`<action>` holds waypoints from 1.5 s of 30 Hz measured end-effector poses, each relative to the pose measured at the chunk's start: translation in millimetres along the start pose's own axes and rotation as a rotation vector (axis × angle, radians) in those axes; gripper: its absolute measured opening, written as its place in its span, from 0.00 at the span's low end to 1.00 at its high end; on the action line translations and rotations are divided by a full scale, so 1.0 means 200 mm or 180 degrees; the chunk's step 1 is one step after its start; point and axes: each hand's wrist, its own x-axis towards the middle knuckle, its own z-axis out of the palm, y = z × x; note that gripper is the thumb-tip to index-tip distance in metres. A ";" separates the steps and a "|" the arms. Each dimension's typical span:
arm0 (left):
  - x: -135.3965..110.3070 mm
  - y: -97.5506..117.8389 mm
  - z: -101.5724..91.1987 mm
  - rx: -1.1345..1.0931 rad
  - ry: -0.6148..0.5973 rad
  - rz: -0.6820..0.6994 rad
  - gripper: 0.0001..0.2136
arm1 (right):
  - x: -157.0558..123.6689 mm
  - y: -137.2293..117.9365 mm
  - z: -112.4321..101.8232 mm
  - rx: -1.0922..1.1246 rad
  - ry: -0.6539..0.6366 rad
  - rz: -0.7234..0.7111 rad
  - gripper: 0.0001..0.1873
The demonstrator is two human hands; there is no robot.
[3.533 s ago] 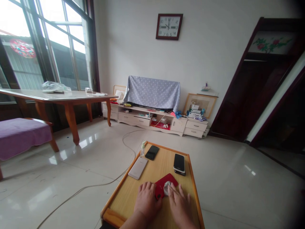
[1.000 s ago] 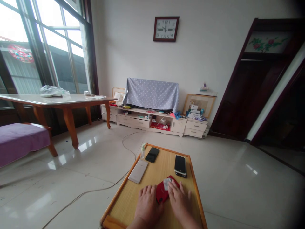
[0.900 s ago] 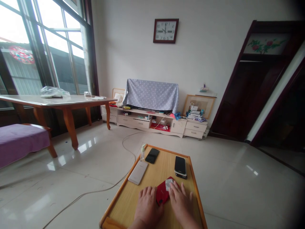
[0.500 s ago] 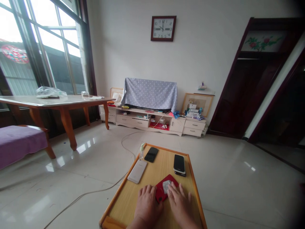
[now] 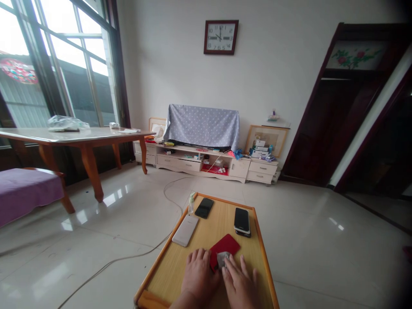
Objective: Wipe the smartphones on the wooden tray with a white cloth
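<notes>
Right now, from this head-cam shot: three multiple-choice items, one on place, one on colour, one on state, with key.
1. Where is the red-cased phone?
A) Under both hands on the wooden tray
B) On the long table by the window
C) On the low cabinet by the wall

2. What colour is the phone nearest the tray's left edge?
A) Pale silver-white
B) Green
C) Orange

3. What is the right hand doing?
A) Gripping a bottle
B) Resting its fingers on a small grey cloth
C) Raised, touching nothing

1 A: the left hand and the cloth lie on it.
2 A: its back shows pale.
3 B: the cloth sits at the fingers.
</notes>
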 end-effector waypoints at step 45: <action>0.00 -0.01 0.00 0.0048 -0.0023 -0.0020 0.18 | 0.19 0.04 0.05 0.0091 0.0412 -0.0083 0.25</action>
